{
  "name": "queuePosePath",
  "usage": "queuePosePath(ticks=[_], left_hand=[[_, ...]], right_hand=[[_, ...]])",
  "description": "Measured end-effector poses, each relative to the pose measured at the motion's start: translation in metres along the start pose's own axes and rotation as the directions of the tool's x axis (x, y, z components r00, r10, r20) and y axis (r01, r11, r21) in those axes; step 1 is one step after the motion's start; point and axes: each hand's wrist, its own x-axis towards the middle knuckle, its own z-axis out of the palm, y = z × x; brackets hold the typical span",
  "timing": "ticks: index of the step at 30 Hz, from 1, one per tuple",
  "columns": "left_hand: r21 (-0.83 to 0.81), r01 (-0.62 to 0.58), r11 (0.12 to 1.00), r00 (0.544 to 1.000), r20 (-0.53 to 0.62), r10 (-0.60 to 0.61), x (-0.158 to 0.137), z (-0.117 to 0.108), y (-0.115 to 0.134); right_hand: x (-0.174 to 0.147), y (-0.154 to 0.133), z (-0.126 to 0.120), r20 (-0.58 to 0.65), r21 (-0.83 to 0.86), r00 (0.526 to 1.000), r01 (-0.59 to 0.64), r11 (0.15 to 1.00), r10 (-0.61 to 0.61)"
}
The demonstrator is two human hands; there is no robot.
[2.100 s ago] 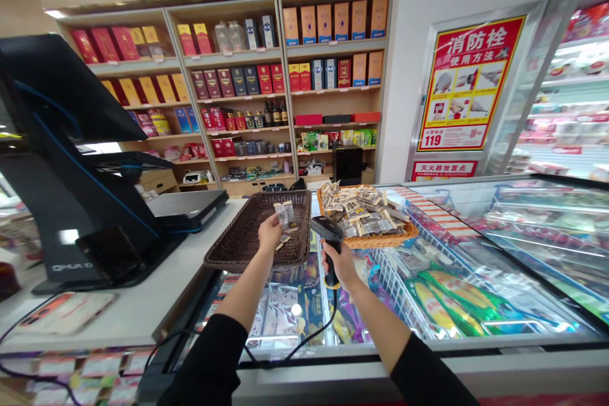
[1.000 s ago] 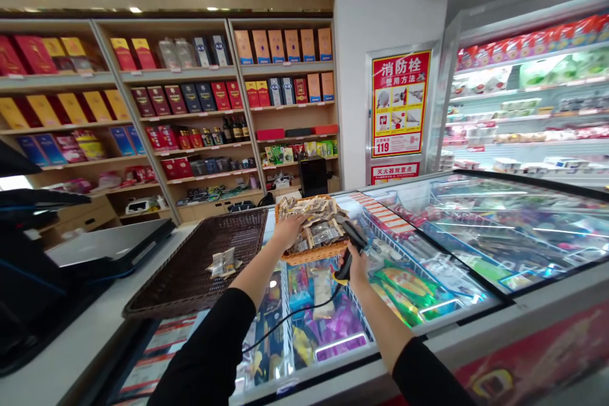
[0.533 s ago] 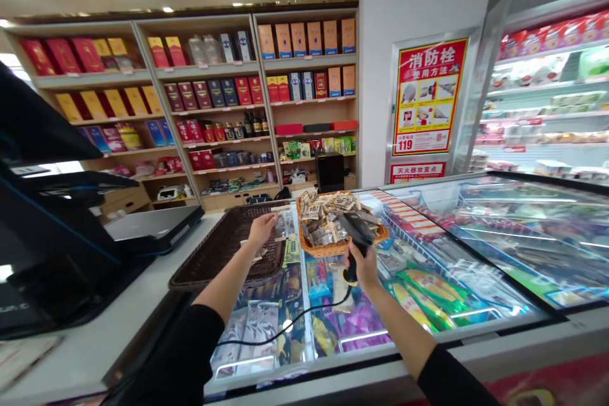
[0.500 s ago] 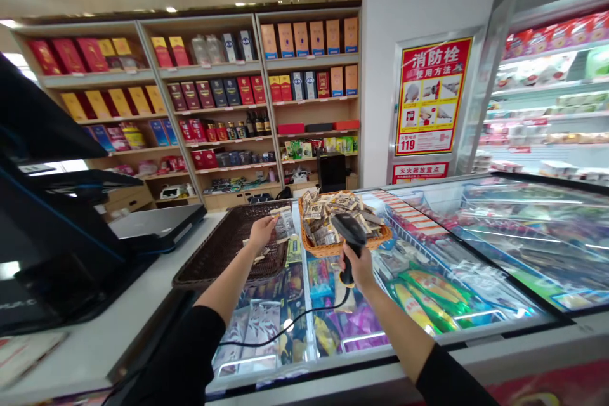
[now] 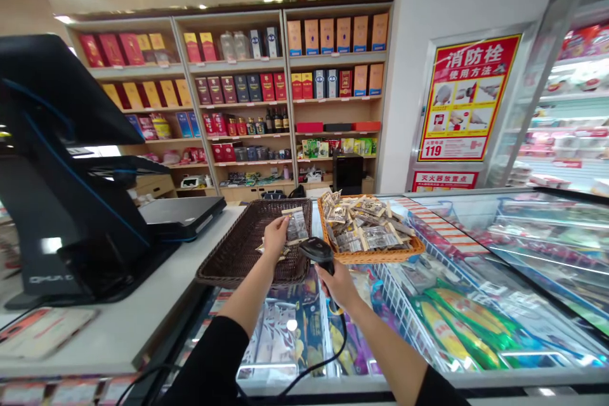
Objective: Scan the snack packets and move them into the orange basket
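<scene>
Pinched in my left hand (image 5: 276, 235) is a small snack packet (image 5: 297, 224), held above the dark brown wicker basket (image 5: 228, 247). A few similar packets lie in that basket, partly hidden behind my hand. My right hand (image 5: 339, 284) is wrapped round the handle of a black barcode scanner (image 5: 318, 251), whose head points left toward the packet without touching it. From the handle a black cable (image 5: 328, 360) hangs down and runs left. Just behind the scanner stands an orange wicker basket (image 5: 380, 259) heaped with several snack packets (image 5: 368, 222).
Both baskets rest on a glass-topped freezer (image 5: 457, 311) holding packaged goods. To the left, a point-of-sale terminal (image 5: 90, 203) and a flat scale (image 5: 183, 209) stand on a white counter (image 5: 124, 330). Shelves (image 5: 242, 66) of boxes line the back wall, beside a red fire-hydrant sign (image 5: 469, 98).
The scanner has moved left, from in front of the orange basket toward the packet in my left hand. My left hand keeps hold of the packet. The view has turned a little left.
</scene>
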Motion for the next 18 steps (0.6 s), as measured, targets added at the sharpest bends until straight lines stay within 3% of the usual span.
queuePosePath(ticks=[11,15,18], left_hand=[[-0.052,0.001,0.999,0.998,0.058,0.002,-0.006,0.0033,0.0064],[0.008,-0.025,1.0,0.998,0.055,0.024,-0.0028,0.0033,0.0039],[0.142,-0.025,0.99,1.0,-0.003,0.025,0.0014,-0.002,0.0006]], right_hand=[[-0.0006,0.0037,-0.0019,-0.017,-0.02,1.0,-0.002,1.0,0.002],[-0.0008,0.0047,-0.0026,-0.025,-0.015,1.0,-0.002,1.0,0.001],[-0.0005,0.0067,-0.0061,-0.063,0.047,0.998,0.015,0.999,-0.012]])
